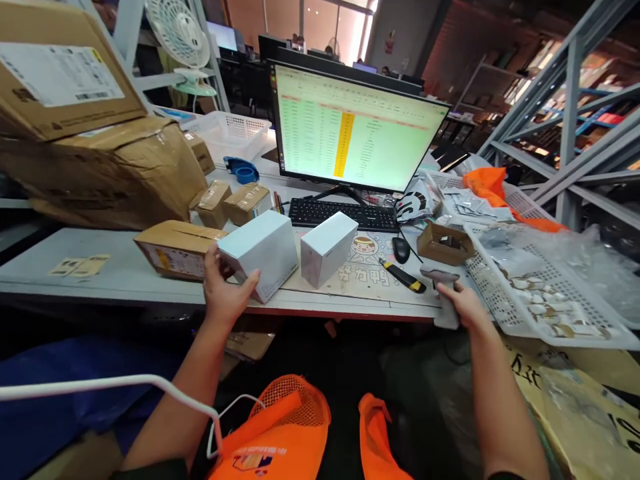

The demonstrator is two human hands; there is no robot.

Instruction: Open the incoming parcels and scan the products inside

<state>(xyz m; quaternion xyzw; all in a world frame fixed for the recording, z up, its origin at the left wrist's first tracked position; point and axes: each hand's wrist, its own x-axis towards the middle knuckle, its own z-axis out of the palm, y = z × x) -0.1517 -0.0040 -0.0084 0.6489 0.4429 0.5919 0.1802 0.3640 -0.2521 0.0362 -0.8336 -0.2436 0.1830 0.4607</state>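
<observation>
My left hand (223,288) grips the near left end of a larger white box (261,252), thumb on its front and fingers at its left side. The box rests at the desk's front edge. Just right of it stands a smaller white box (329,249), touched by neither hand. In my right hand (465,303) is a grey handheld barcode scanner (447,301), its handle pointing down at the desk edge. A brown cardboard box (175,248) lies directly behind and left of my left hand.
Behind the boxes are a keyboard (345,215) and a lit monitor (360,130). A mouse (401,249) and a yellow-black utility knife (403,275) lie near the scanner. White baskets (500,310) stand at right. Large cartons (135,173) are stacked at left.
</observation>
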